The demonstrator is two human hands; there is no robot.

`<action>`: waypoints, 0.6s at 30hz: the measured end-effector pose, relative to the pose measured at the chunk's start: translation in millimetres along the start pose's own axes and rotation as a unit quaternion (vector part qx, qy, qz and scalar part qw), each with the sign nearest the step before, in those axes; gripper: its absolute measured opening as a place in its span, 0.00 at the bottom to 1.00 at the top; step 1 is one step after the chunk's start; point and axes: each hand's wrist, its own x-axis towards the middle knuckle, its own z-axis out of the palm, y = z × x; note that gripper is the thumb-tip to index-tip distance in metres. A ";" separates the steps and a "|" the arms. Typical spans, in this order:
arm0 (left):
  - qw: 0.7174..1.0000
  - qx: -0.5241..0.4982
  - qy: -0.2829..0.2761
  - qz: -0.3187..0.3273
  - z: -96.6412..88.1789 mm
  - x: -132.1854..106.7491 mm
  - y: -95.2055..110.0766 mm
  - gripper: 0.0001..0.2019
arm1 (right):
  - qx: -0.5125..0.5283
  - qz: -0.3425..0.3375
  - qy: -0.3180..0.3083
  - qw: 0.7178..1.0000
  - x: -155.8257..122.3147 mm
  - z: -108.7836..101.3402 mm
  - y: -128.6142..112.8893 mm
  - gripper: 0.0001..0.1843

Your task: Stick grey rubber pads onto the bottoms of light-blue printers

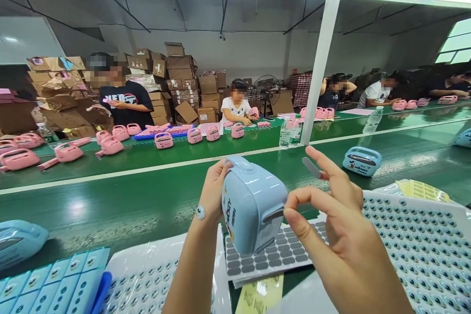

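My left hand (212, 191) grips a light blue Mickey speaker (253, 206) from its far left side, tilted above the worktop. Its printed front faces left. At the speaker's right end, the thumb and index finger of my right hand (342, 235) pinch a grey oval sticker (273, 214) against or close to the casing; full contact cannot be made out. A second grey oval sticker (311, 168) hangs at another raised finger of that hand. Below the speaker lies a sheet of grey oval stickers (294, 245). A small round eye-like sticker (200, 212) sits on my left wrist.
Sheets of round stickers (423, 240) lie right and left. Blue printed panels (55, 279) fill the lower left. Another blue speaker (362, 161) stands on the green conveyor (147, 196). Beyond are bottles (284, 132), a white post (322, 59), pink speakers (164, 140) and several co-workers.
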 end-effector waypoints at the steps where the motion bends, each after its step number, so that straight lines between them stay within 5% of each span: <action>1: 1.000 0.005 0.002 0.007 -0.3 0.2 0.3 0.13 | -0.003 0.005 0.005 1.000 -0.1 -0.1 -1.7 0.08; 10: 0.998 0.044 0.001 0.055 -4.5 1.2 -2.2 0.23 | -0.030 0.036 0.040 0.998 -0.4 -1.3 -11.5 0.11; 18: 0.994 0.067 0.021 0.080 -2.8 0.8 3.0 0.21 | 0.006 0.065 0.038 0.997 -0.9 -5.0 -15.9 0.12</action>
